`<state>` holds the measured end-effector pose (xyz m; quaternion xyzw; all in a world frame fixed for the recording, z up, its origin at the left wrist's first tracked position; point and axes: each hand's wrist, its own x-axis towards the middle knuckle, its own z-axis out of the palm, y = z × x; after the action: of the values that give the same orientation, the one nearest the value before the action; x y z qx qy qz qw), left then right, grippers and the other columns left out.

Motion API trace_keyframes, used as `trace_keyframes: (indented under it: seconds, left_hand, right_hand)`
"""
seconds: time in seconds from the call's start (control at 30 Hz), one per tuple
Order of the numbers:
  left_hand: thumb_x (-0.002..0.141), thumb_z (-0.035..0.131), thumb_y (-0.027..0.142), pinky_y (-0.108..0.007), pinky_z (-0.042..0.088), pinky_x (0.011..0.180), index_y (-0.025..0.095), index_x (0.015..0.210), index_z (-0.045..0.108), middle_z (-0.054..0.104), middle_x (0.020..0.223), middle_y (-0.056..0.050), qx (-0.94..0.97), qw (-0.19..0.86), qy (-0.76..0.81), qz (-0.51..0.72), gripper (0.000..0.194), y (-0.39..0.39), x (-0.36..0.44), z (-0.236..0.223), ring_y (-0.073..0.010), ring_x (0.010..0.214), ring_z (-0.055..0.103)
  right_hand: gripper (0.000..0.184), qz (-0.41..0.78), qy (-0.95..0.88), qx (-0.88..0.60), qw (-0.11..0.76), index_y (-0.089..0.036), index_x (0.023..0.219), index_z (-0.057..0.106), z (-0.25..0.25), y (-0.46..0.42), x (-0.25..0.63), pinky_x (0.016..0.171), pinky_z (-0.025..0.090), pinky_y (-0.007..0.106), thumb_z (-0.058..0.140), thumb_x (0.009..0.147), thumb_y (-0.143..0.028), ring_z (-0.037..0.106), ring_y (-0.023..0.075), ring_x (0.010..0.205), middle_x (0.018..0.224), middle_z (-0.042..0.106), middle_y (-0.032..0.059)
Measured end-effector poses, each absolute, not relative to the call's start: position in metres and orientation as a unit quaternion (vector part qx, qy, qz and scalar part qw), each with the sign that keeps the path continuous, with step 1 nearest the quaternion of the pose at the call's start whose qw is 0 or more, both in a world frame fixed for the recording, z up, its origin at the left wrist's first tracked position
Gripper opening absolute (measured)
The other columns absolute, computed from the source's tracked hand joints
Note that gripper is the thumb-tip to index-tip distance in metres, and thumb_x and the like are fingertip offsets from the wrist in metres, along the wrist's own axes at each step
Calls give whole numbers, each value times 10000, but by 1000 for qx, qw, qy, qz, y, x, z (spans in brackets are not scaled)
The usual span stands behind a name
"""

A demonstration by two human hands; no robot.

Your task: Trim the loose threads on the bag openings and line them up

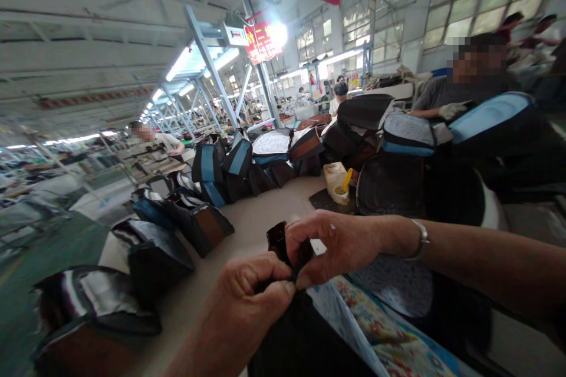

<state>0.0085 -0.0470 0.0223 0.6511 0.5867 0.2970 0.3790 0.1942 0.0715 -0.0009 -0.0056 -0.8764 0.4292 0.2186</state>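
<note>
- Low in the middle of the view, the left hand (247, 294) is pinching the upper edge of a black piece (305, 341), its grip nearly closed, thumb pressing toward the forefinger with dark material between them.
- Just beside it, the right hand (349, 241) is meeting the left at the same edge, its thumb and forefinger curving into a loop and its grip narrowing to the fingertips; how much material each grip is catching is partly hidden.
- From the 2 hands, the black piece is hanging down toward the bottom of the view, while a short dark flap (276, 237) is sticking up behind the fingers.
- Around the right wrist, 1 silver bracelet (424, 238) is showing.
- To the right of the black piece, a floral cloth (375, 318) is lying.
- Beyond the hands, a pale desk (250, 206) is carrying a curving row of dark bag-like pieces (209, 162), some showing blue or brown panels.
- Past the right hand, a cream container (332, 174) is standing on a dark mat (319, 203), with 1 yellow brush (348, 179) leaning in its small cup.
- At far right, a co-worker's gloved hand (453, 110) is resting beside a blue-faced piece (490, 118).
</note>
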Motion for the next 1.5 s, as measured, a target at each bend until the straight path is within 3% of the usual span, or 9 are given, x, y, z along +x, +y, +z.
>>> trace_keyframes:
  seconds: [0.27,0.47,0.73,0.9,1.0,1.1,1.3,1.4,1.5]
  left_hand:
    - [782,516,246,-269,369,618,151,658,662,529,678,-6,691,299,603,265,214,-45,8,20,-167,682,508]
    - [808,543,278,-272,360,645,159,730,672,531,716,0,678,342,597,258,191,-47,0,20,-169,709,492]
    - [956,462,585,-270,217,536,178,703,507,310,657,50,646,465,569,207,481,-49,-14,24,-121,602,247]
    - [964,488,541,-258,294,589,169,727,539,398,699,41,713,397,556,160,444,-50,-13,20,-128,654,356]
    - [972,485,505,-260,338,629,169,725,571,471,721,24,736,354,554,163,426,-53,-10,20,-142,694,437]
    - [971,490,493,-260,347,633,176,714,564,476,715,24,746,343,546,167,415,-54,-8,19,-144,693,440]
    - [948,494,470,-256,324,589,187,654,486,424,674,31,752,330,547,159,408,-52,-2,20,-137,650,406]
    - [951,495,443,-254,333,606,185,643,485,447,670,25,764,315,542,156,402,-51,3,23,-138,658,436]
    - [942,505,434,-253,330,599,184,631,479,440,657,24,766,308,544,152,399,-50,4,23,-138,647,434]
  right_hand:
    - [126,388,-886,-99,235,-122,841,705,-3,59,186,615,408,222,675,727,-167,525,111,693,759,628,3]
    - [110,370,-860,-86,342,-144,780,669,-12,48,184,613,407,228,668,675,-110,509,118,687,751,611,1]
    - [110,273,-872,64,400,-148,864,601,-14,43,192,687,463,232,578,797,-64,536,122,763,864,567,52]
    - [101,79,-918,91,377,-128,935,610,-16,38,206,700,490,249,517,899,-114,566,147,791,924,601,101]
    - [196,222,-889,69,394,-95,1105,598,-15,38,213,758,523,255,466,986,-177,616,153,862,942,638,115]
    - [299,394,-853,-39,341,-93,1260,536,-4,44,215,747,530,239,368,1063,-242,635,126,831,944,657,89]
    - [278,374,-919,8,128,-89,820,648,20,72,202,740,439,228,531,1008,-258,511,104,742,760,538,2]
    - [281,437,-896,62,43,-84,796,637,22,84,195,749,446,225,554,992,-267,526,112,762,757,528,-2]
    - [217,460,-880,115,30,-79,871,646,18,85,194,821,475,240,539,988,-227,582,140,860,855,589,40]
